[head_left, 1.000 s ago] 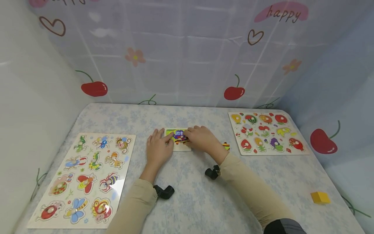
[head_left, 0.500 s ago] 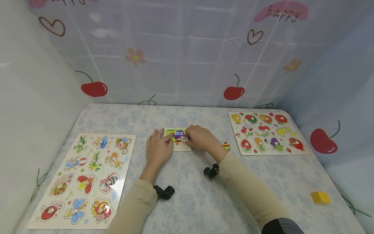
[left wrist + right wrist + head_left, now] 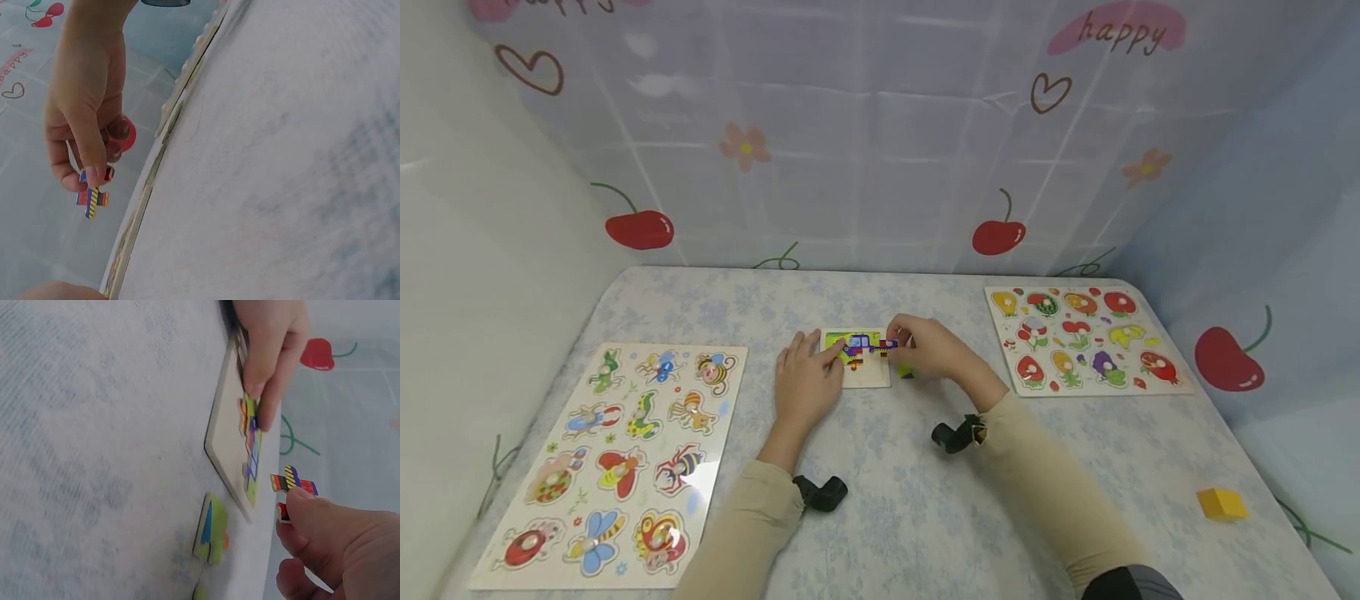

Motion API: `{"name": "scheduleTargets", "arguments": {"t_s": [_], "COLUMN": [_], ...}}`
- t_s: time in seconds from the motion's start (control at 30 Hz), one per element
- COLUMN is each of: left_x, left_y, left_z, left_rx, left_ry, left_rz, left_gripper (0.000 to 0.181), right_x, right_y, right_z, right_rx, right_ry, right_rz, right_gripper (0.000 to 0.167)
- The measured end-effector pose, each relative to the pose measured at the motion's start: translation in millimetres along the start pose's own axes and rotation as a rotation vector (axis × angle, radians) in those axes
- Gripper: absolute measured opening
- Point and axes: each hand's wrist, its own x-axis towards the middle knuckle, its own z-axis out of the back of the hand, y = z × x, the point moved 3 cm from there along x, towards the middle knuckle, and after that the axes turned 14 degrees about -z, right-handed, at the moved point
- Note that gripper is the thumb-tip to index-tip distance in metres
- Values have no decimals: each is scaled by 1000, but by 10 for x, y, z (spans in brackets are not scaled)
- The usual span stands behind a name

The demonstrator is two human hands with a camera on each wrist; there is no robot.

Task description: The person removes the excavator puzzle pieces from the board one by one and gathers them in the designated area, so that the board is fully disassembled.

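Observation:
A small wooden jigsaw board (image 3: pixel 868 379) lies near the middle of the table, partly filled with green and blue vehicle pieces. My left hand (image 3: pixel 807 383) rests at its left edge with thumb and index finger extended, touching the pieces. Just above the board's right edge, my right hand (image 3: pixel 928 348) pinches a jigsaw piece (image 3: pixel 294 480) between thumb and fingers. That piece is purple, red and yellow-black striped, and it is raised off the board. Below the right hand, a loose green and blue piece (image 3: pixel 215 528) lies on the table beside the board.
A large insect puzzle board (image 3: pixel 617 458) lies at the left. At the far right is a fruit puzzle board (image 3: pixel 1075 337). A yellow block (image 3: pixel 1222 505) sits near the right edge. A printed curtain (image 3: pixel 865 167) hangs behind the table.
My right hand has shifted slightly right, lifting the striped piece off the board. A loose piece right of the wrist is now hidden behind the hand. The left hand stays put.

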Motion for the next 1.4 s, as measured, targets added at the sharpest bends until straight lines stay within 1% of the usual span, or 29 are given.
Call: {"name": "scheduleTargets", "arguments": {"t_s": [0.1,0.2,0.4,0.47,0.57,0.83,0.97,1.13,1.27,1.4], "left_x": [2,3,-2,-4,-7,-5,-8,-11,-6,5], "left_y": [7,12,10,7,1,5,3,5,11,15], "left_z": [-3,-5,-2,1,7,9,9,4,0,8], "left_rx": [-5,-6,-6,-5,-4,-4,-13,-11,-12,-13], "left_ry": [0,4,7,7,6,6,5,8,11,24], "left_rz": [1,4,7,8,10,15,11,9,12,14], "left_gripper": [38,38,39,38,38,38,40,43,42,43], "right_x": [-35,-70,-136,-154,-176,-185,-186,-193,-184,-168], "right_y": [-144,-323,-705,-815,-919,-1039,-1059,-1063,-1066,-1049], "right_z": [108,230,476,531,581,604,599,579,552,538], "right_rx": [44,57,44,33,17,-22,-70,-167,-227,-273], "right_ry": [-19,-52,-113,-123,-120,-107,-107,-160,-212,-245], "right_rz": [-33,-70,-156,-185,-218,-312,-344,-346,-313,-294], "right_gripper": [15,14,18,18,18,19,19,19,18,17]}}
